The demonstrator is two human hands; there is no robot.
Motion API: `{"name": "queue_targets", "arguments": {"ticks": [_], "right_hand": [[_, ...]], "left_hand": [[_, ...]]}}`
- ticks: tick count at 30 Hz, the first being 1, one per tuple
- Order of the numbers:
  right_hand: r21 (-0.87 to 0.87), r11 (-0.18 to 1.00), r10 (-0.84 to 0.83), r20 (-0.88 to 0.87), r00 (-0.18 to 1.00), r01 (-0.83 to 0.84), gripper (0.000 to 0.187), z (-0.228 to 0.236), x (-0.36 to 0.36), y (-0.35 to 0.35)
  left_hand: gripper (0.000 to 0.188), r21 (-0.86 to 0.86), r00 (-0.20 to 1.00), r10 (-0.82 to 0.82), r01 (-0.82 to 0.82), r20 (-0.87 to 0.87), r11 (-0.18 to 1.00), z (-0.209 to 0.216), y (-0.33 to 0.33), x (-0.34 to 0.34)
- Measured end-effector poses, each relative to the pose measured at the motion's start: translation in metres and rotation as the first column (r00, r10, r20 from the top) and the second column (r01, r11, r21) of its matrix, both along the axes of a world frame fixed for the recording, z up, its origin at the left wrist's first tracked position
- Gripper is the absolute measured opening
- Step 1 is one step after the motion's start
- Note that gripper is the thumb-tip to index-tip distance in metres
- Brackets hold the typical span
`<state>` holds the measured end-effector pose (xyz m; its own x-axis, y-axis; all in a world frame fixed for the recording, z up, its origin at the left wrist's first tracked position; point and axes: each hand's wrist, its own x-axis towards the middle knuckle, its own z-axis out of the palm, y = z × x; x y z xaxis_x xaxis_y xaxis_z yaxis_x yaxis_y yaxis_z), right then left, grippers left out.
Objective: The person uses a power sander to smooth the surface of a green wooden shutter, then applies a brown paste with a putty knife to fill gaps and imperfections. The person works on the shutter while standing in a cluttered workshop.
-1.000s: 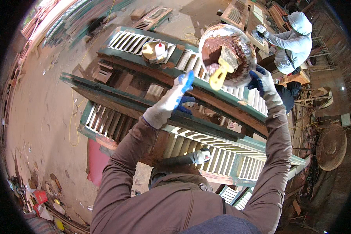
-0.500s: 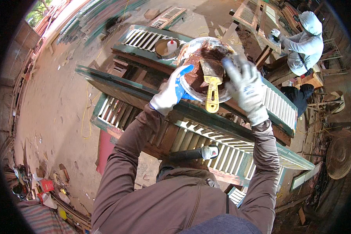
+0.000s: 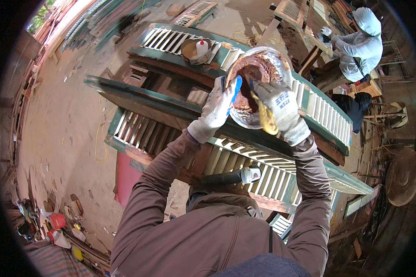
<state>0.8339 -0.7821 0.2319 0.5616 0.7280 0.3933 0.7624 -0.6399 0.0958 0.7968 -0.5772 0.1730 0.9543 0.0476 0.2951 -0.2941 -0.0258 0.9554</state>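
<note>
My left hand (image 3: 216,104), in a white glove with a blue palm, grips the left rim of a round bowl (image 3: 283,69). Reddish-brown paste (image 3: 263,63) coats the inside of the bowl, which is tilted. In its matching glove, my right hand (image 3: 282,104) is closed on a putty knife (image 3: 267,119) with a yellow handle. The knife's blade is hidden by the hand and the bowl's shadow. Beneath the bowl lies a green-framed louvred shutter (image 3: 326,111) with white slats.
Left of the bowl, a round tin (image 3: 189,51) and a white bottle with a red cap (image 3: 202,47) stand on the shutter. A black cylindrical tool (image 3: 222,178) lies nearer me across another shutter (image 3: 272,184). At the far right works a person in a pale hooded top (image 3: 363,51).
My right hand has closed around the putty knife, which lay across the bowl. The bowl has shifted right and tipped, with my left hand still on its rim.
</note>
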Motion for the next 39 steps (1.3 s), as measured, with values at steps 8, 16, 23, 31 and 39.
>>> {"name": "queue_targets", "arguments": {"ticks": [8, 16, 23, 31, 39], "right_hand": [[0.561, 0.817, 0.261, -0.568, 0.781, 0.135, 0.029, 0.008, -0.02, -0.032], [0.442, 0.877, -0.032, -0.34, 0.94, 0.189, 0.037, -0.016, -0.039, -0.098], [0.883, 0.188, 0.022, -0.441, 0.897, 0.429, 0.037, -0.009, -0.157, -0.153], [0.781, 0.187, -0.585, -0.4, 0.706, 0.597, 0.045, -0.024, -0.324, -0.19], [0.379, 0.351, -0.888, -0.156, 0.433, 0.856, 0.036, -0.025, -0.351, -0.224]], "left_hand": [[0.041, -0.046, 0.992, -0.045, 0.039, -0.117, 0.998, -0.026, 0.001, 0.011], [0.037, 0.326, 0.991, 0.045, -0.084, 0.127, 0.942, -0.045, -0.001, 0.016], [0.063, -0.152, 0.984, -0.136, 0.119, -0.112, 0.981, -0.008, 0.008, -0.01], [0.061, -0.262, 0.978, -0.192, 0.166, -0.077, 0.951, -0.013, 0.015, -0.006], [0.057, 0.096, 0.973, -0.196, 0.207, -0.119, 0.974, -0.003, 0.015, -0.007]]}}
